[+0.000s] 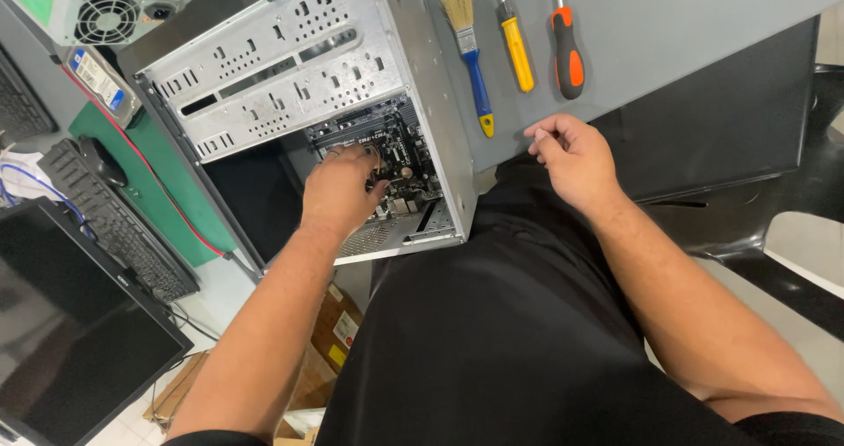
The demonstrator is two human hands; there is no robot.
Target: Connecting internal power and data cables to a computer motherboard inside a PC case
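Grey table (668, 24), edge running diagonally; open computer case (352, 103) lying on its side at the edge, long axis slanting up to the right, open face upward. Left hand (338, 191): forearm reaching up into the case, fingers curled down onto the motherboard (396, 151); whether they pinch anything cannot be told. Right hand (571, 156): just right of the case, resting at the table edge, fingers loosely curled, holding nothing. Right of the case, handles pointing down: paintbrush (470, 59), yellow screwdriver (516, 50), orange screwdriver (567, 50)
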